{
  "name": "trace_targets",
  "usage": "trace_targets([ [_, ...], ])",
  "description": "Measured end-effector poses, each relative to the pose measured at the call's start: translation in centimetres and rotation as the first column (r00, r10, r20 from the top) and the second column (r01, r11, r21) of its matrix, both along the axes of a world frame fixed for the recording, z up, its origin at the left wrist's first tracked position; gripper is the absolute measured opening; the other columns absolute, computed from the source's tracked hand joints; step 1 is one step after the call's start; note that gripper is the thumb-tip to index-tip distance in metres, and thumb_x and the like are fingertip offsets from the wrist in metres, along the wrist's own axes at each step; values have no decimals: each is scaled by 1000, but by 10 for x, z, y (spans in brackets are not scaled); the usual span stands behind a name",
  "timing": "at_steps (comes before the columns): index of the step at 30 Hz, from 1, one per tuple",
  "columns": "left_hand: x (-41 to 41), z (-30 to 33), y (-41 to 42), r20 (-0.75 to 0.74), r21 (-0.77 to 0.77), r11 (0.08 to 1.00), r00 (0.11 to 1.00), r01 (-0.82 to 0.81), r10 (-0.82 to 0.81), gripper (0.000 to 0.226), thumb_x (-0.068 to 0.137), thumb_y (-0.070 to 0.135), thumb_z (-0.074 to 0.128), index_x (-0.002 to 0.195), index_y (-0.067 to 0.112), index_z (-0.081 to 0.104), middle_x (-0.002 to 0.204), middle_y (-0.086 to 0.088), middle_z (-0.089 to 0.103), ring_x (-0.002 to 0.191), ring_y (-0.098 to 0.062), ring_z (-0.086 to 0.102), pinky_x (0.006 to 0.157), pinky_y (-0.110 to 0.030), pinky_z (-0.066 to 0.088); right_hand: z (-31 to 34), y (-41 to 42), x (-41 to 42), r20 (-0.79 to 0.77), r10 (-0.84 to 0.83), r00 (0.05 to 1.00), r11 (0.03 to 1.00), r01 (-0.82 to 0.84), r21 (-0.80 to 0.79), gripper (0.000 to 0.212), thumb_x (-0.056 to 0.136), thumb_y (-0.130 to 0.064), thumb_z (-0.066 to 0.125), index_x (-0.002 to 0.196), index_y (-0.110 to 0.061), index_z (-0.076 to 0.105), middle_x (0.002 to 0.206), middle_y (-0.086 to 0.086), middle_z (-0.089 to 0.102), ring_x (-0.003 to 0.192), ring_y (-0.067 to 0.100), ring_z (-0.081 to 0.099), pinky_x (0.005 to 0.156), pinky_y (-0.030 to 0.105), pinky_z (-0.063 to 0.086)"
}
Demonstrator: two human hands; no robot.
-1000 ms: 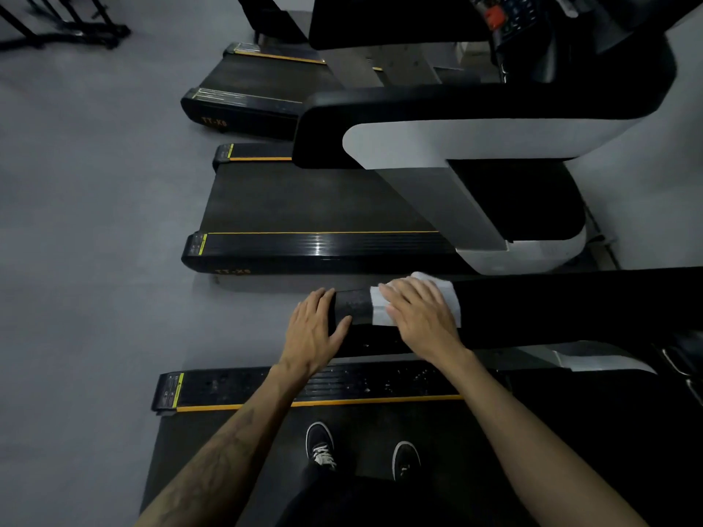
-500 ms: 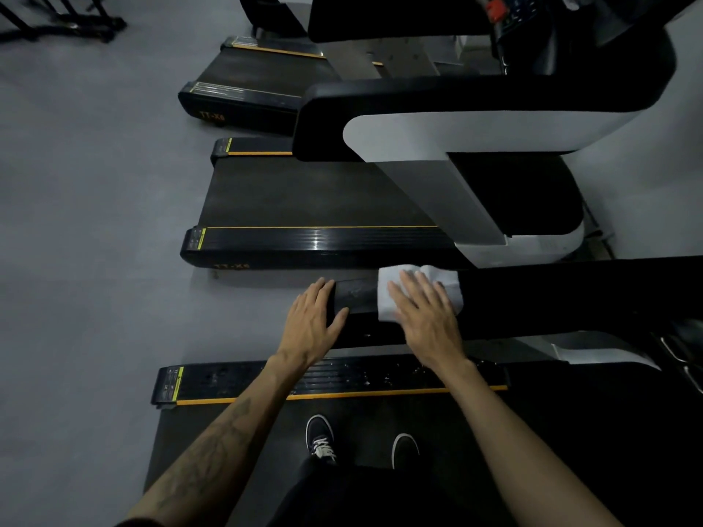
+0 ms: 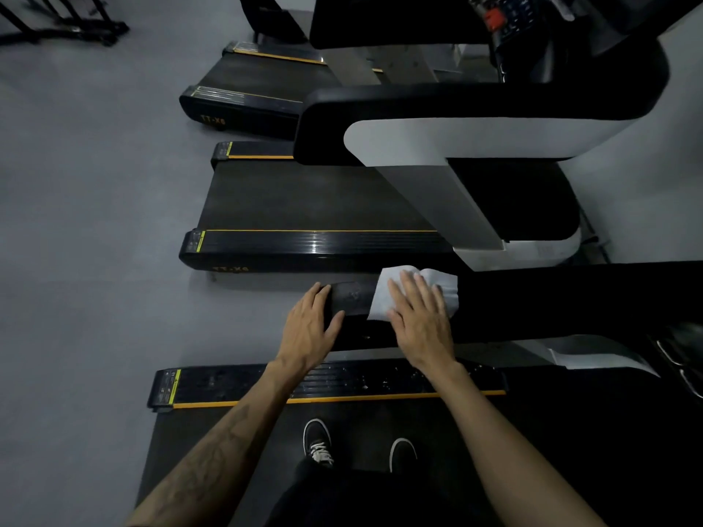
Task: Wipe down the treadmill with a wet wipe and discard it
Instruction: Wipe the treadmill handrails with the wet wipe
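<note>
I stand on a black treadmill belt (image 3: 228, 450) with an orange-striped side rail (image 3: 342, 386). Its black handrail (image 3: 570, 298) runs across the view in front of me. A white wet wipe (image 3: 441, 287) lies draped over the handrail near its end. My right hand (image 3: 418, 317) presses flat on the wipe with straight, spread fingers. My left hand (image 3: 310, 325) rests on the rounded end of the handrail, thumb on the near side, fingers over the tip.
A second treadmill (image 3: 304, 199) with a white and black upright (image 3: 456, 146) stands just beyond the handrail, and a third treadmill (image 3: 247, 85) behind it. Grey floor (image 3: 95, 222) stretches to the left. A dark metal rack (image 3: 57, 24) sits at top left. My shoes (image 3: 319, 443) are on the belt.
My right hand has slid the wipe a little to the right along the handrail, away from its end. My left hand has stayed on the handrail end.
</note>
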State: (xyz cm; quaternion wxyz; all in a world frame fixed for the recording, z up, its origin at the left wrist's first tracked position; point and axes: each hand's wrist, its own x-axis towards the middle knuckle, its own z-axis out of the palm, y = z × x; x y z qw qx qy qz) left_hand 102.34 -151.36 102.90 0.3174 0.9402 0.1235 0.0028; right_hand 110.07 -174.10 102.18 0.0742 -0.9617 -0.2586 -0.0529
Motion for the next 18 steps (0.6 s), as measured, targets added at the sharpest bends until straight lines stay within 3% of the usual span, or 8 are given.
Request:
trace_targets([
  [2, 0, -1, 0, 3, 6, 1000, 1000, -7, 7, 64, 103, 43, 55, 157, 13, 37, 164, -9, 34, 147, -25, 38, 122, -40, 33, 2, 26, -3, -36, -174, 984, 984, 175, 37, 60, 106, -46, 24, 161, -22, 31, 169, 6, 22, 158, 27, 14, 127, 48, -4],
  [4, 0, -2, 1, 1, 8, 1000, 1000, -4, 4, 64, 103, 43, 56, 156, 13, 37, 163, -9, 35, 147, -25, 39, 121, -41, 34, 6, 53, -10, -66, -242, 968, 968, 245, 47, 61, 105, -47, 23, 160, -22, 32, 169, 8, 25, 158, 31, 14, 124, 48, -14],
  [6, 0, -3, 2, 0, -1, 1000, 1000, 6, -6, 64, 103, 43, 56, 156, 12, 38, 162, -9, 36, 146, -25, 39, 121, -42, 35, 7, 62, -17, -71, -166, 984, 985, 168, 30, 60, 104, -45, 23, 158, -23, 39, 167, 7, 30, 157, 32, 18, 125, 51, -7],
  [10, 0, -3, 5, 14, -14, 1000, 1000, 11, -11, 61, 103, 42, 56, 154, 13, 40, 160, -8, 39, 143, -24, 43, 119, -44, 38, 2, 23, -6, -42, 147, 988, 989, -147, -10, 54, 105, -40, 28, 156, -28, 42, 168, 1, 29, 157, 24, 19, 125, 51, 13],
  [12, -2, -4, 6, 25, -15, 1000, 1000, 12, -12, 58, 103, 41, 56, 153, 14, 42, 158, -7, 41, 141, -24, 45, 117, -44, 40, 3, 3, 5, -62, 170, 984, 985, -171, -11, 54, 105, -42, 29, 157, -31, 40, 168, -1, 27, 157, 21, 18, 125, 52, 15],
  [16, -5, -2, 9, 43, -28, 1000, 999, 13, -12, 54, 104, 37, 56, 151, 13, 45, 154, -7, 45, 137, -24, 48, 114, -42, 44, 10, 39, 0, -72, -154, 986, 987, 157, 43, 60, 104, -46, 21, 154, -25, 45, 164, 4, 36, 155, 25, 25, 126, 50, 10],
  [18, -8, -1, 10, 47, -39, 999, 999, 18, -17, 54, 104, 35, 56, 152, 11, 45, 155, -7, 44, 138, -23, 47, 115, -40, 42, 11, 72, -10, -63, -216, 974, 975, 219, 42, 61, 103, -45, 21, 154, -22, 46, 162, 8, 40, 153, 30, 29, 124, 50, 9],
])
